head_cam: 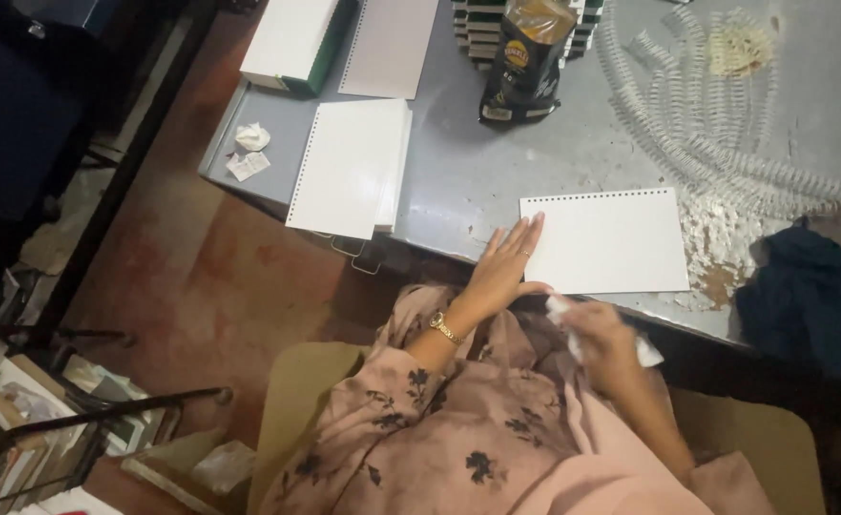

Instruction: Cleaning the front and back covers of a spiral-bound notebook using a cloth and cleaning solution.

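Head camera footage is taken from above a grey metal table [477, 172], at whose near edge a person in a pink flowered garment is seated. The left hand [504, 262] is laid flat with fingers spread and extended, its fingertips resting on the left edge of a white punched sheet [606, 240]; nothing is gripped by it. A gold bracelet [445, 328] is worn on that wrist. The sheet is placed flat near the table's front edge, its row of holes along the far side. The right hand [603, 336] is held just below the sheet, off the table edge, and is closed around a crumpled white tissue [561, 310], part of which is seen sticking out on either side; the hand is blurred.

Further left, a stack of punched white sheets [352, 167] is set overhanging the table edge, with another punched sheet [390, 46] and a white and green box [296, 43] beyond it; whether anything is in the box cannot be told. Two crumpled paper scraps [249, 151] are seen at the left corner. A dark snack bag [525, 62], standing with its top open, is placed against a pile of bound books [482, 29]; its contents are hidden. Clear spiral binding coils [716, 143] are scattered to the right, over a patch of white powder [716, 238], and a dark blue cloth [802, 291] is bunched at the right edge.
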